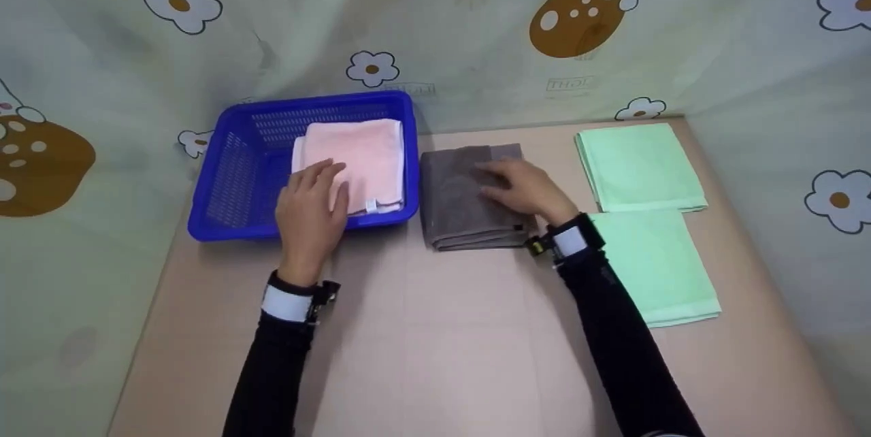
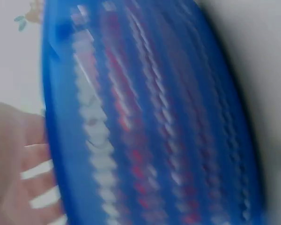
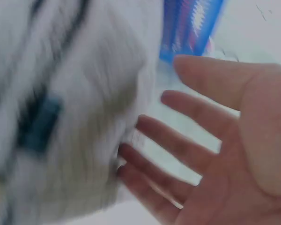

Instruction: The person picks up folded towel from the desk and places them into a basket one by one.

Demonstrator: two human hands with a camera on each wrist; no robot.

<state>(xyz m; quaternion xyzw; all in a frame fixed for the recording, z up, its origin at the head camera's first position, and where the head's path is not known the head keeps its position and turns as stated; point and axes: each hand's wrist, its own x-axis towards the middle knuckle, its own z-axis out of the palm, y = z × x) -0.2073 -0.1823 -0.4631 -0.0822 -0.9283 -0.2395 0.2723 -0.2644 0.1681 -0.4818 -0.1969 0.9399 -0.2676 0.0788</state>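
Note:
Over the front rim of the blue plastic basket (image 1: pixel 235 222) is my left hand (image 1: pixel 309 219), its fingers loosely spread above the folded pink towel (image 1: pixel 364 151). The pink towel lies in the basket's right half, on another pale folded one. Just right of the basket sits a folded grey towel (image 1: pixel 452 199), with my right hand (image 1: pixel 527 188) above its right side. In the right wrist view that hand's fingers (image 3: pixel 178 140) are spread, close to the blurred towel edge, gripping nothing. The left wrist view shows the basket's slotted wall (image 2: pixel 154 117), blurred, with the left fingers partly behind it.
Two folded green towels lie at the table's right, a far one (image 1: pixel 639 165) and a nearer one (image 1: pixel 667 267), partly behind the right forearm. A patterned curtain (image 1: pixel 463 35) hangs behind and along both sides of the table (image 1: pixel 469 355).

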